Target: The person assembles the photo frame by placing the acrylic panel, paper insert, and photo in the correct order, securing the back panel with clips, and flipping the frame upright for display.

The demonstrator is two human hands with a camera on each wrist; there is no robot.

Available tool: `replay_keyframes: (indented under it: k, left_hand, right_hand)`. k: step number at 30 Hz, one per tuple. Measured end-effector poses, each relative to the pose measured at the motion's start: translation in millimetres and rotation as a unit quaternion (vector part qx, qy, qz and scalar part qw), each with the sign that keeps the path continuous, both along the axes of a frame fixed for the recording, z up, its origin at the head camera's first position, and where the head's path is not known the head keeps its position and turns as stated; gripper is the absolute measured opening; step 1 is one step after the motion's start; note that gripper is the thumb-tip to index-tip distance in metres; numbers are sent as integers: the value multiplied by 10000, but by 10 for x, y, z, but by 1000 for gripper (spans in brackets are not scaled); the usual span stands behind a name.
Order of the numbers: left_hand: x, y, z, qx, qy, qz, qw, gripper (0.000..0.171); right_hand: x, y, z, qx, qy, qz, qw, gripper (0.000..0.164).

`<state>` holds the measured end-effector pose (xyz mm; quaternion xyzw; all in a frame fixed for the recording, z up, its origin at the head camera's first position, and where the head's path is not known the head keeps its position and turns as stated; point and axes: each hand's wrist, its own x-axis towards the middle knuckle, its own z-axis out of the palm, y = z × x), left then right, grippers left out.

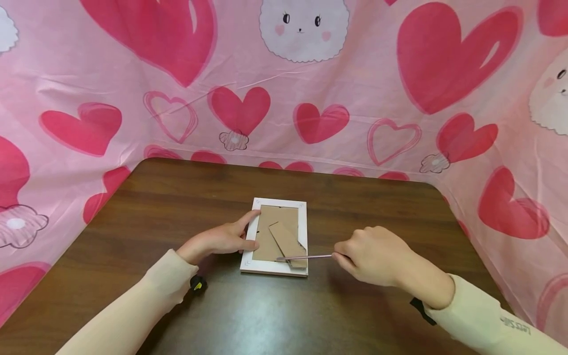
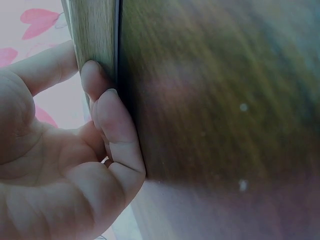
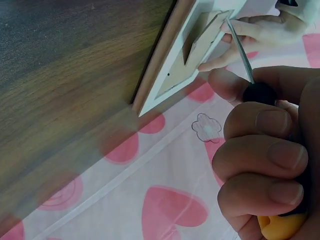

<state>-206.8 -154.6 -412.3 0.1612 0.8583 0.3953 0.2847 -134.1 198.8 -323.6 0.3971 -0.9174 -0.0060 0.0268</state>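
A picture frame point(image 1: 280, 270) with a white border lies back up on the table, its brown backing board point(image 1: 267, 249) showing. A brown easel stand point(image 1: 286, 239) slants across the board toward the near right corner. My left hand point(image 1: 224, 238) grips the frame's left side, with two fingertips on the white border and other fingers curled against the wood-coloured side edge point(image 2: 95, 30). In my right hand point(image 1: 377, 256) is a screwdriver point(image 3: 242, 54), its black and yellow handle wrapped by the fingers. The thin metal shaft points left, its tip close over the stand's lower end.
The dark wooden table point(image 1: 199, 197) extends around the frame on all sides. A pink cloth with hearts point(image 1: 239, 108) hangs behind the table and along both sides. Black bands point(image 1: 198, 283) show at the wrists.
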Motion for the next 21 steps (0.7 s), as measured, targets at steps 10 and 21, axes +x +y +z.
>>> replay_keyframes:
  k: [10, 21]
  left_hand:
    - [5, 4, 15, -66, -15, -6, 10000, 98]
    - [-10, 5, -4, -41, 8, -5, 10000, 98]
  right_hand:
    - [23, -20, -32, 52, 156, 63, 9998, 33]
    - [30, -16, -40, 20, 197, 1, 9998, 33]
